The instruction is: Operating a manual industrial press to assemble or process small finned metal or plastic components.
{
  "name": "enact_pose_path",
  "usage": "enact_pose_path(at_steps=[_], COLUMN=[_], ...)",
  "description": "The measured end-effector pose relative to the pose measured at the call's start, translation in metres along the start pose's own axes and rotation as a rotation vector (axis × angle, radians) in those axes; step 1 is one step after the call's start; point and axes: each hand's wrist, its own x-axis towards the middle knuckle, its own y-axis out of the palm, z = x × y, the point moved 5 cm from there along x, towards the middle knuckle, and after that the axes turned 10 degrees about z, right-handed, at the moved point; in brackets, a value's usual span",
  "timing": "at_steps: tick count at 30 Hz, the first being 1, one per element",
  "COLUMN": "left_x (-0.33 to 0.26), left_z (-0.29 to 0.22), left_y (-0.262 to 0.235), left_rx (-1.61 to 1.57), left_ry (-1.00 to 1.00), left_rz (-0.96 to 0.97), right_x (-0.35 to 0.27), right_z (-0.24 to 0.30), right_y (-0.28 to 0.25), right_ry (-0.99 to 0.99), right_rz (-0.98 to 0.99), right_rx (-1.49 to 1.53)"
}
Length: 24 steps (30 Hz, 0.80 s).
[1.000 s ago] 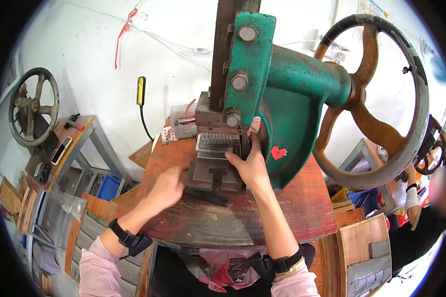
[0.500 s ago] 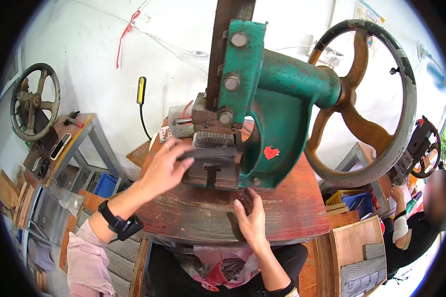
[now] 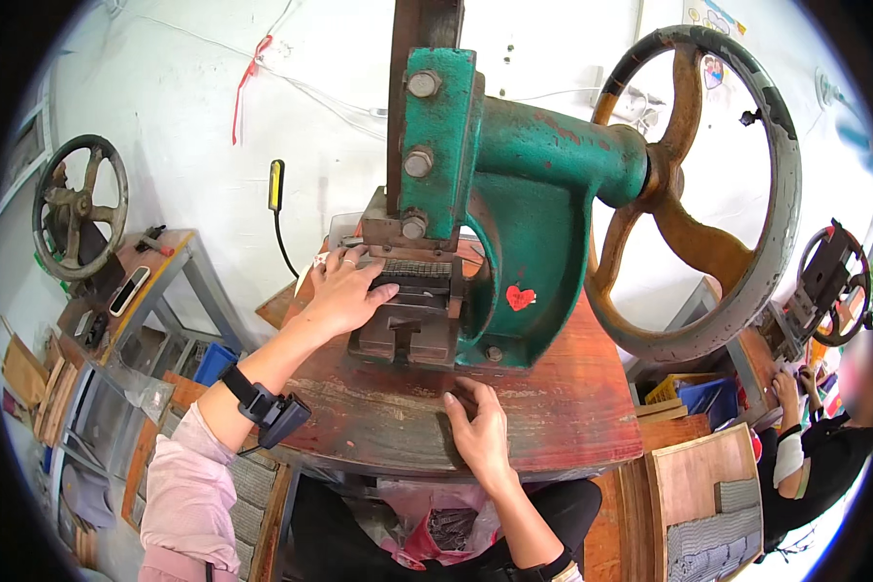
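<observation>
Nearest, lap: a pink plastic bag [image 3: 427, 529] of small dark pieces sits under the bench edge, one bag that I can count.
Right hand: my right hand [image 3: 480, 432] lies palm-down near the front edge of the red-brown bench top [image 3: 572, 407], fingers loosely curled, holding nothing that I can see.
Left hand: my left hand [image 3: 344, 291] rests flat on the left side of the steel die block [image 3: 412, 310], fingers spread and open, gripping nothing; a black wrist device [image 3: 267, 407] is strapped on that forearm.
Die block: it sits on the bench under the ram of the green hand press [image 3: 514, 204], just beside my left fingertips.
Risk, fingers: I judge that if the ram came down while my fingers lie across the die, they would be pinched; a turn of the big handwheel [image 3: 694, 184] would cause it.
Risk, workpiece: whether a piece is seated in the die I cannot tell; a crooked one could jam.
Count, handwheels: three, one on my press, one at far left [image 3: 78, 209], one at far right [image 3: 834, 281].
Count, people: one co-worker's hand [image 3: 784, 388] at the right bench.
Far wall: one yellow-and-black pendant switch [image 3: 276, 189] hangs on a cable.
</observation>
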Motion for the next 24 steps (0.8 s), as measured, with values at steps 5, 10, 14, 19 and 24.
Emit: enact_pose_path(at_steps=[5,10,14,19,24], left_x=[-0.006,-0.004,-0.006,-0.007,-0.002], left_z=[-0.004,0.007,0.010,0.020,0.014], left_y=[0.001,-0.001,-0.002,0.003,0.015], left_rx=[-0.007,-0.101,-0.169,-0.259,-0.341], left_ry=[-0.055,-0.013,-0.076,-0.085,-0.125], left_rz=[-0.095,-0.112,-0.026,-0.027,-0.294], right_x=[-0.004,-0.011,0.013,0.121,0.163], right_z=[0.052,0.178,0.274,0.325,0.345], right_y=[-0.037,-0.137,-0.196,-0.289,-0.362], right_ry=[-0.389,-0.812,-0.787,-0.026,-0.095], right_rz=[-0.092,-0.437,-0.986,-0.624,-0.469], right_rx=[-0.384,-1.006,-1.572,-1.185,-0.907])
